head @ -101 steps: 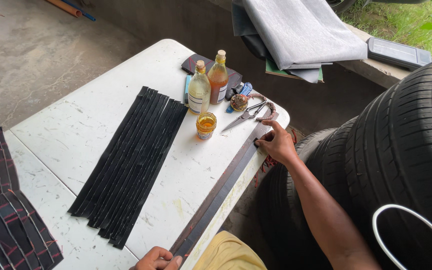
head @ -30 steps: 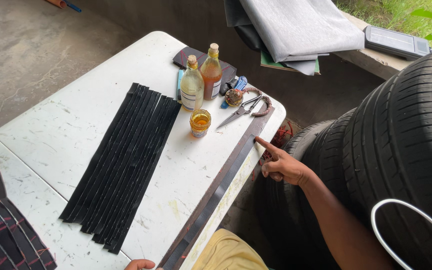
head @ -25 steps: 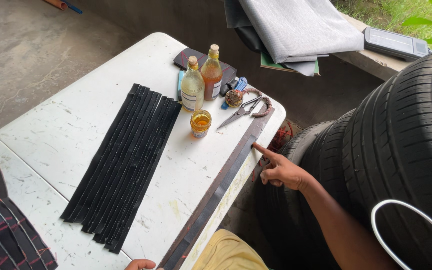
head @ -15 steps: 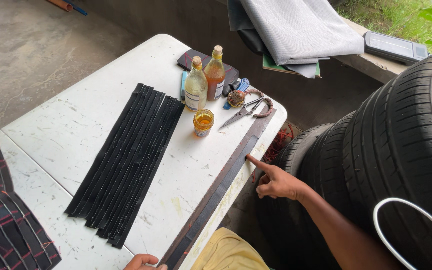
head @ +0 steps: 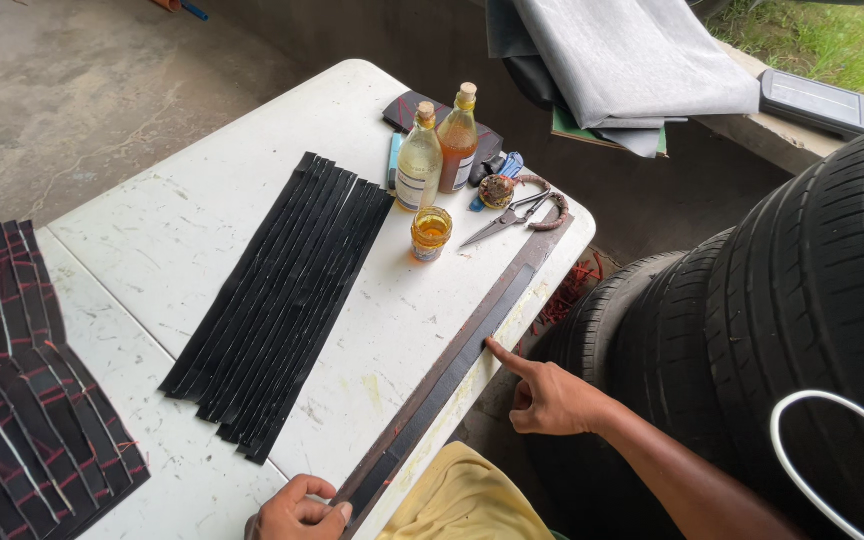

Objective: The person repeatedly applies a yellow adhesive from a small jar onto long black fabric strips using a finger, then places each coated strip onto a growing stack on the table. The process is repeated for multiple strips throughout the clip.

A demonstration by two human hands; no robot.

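While pinning the strip's (head: 452,375) near end on the table (head: 132,230) edge with clenched left hand (head: 297,512), right hand (head: 552,398), forefinger out, holding nothing, slid nearer, now touching mid-strip: smoothing underway.

Single head cam, no second view, so no overlap. Mounted high, pitched steeply down and slightly forward, at arm's-length range. White table (head: 152,220) runs diagonally from 7 to 1 o'clock and fills the centre. Wearer sits at 6: left hand (head: 297,512) clipped by the bottom edge, right hand (head: 550,398) entering from 4. Stacked tyres (head: 802,300) take 3 to 5. Concrete floor (head: 52,90) at 10 to 11; a ledge with grey fabric (head: 632,60) at 1. Woven mat (head: 22,390) cropped at 8.
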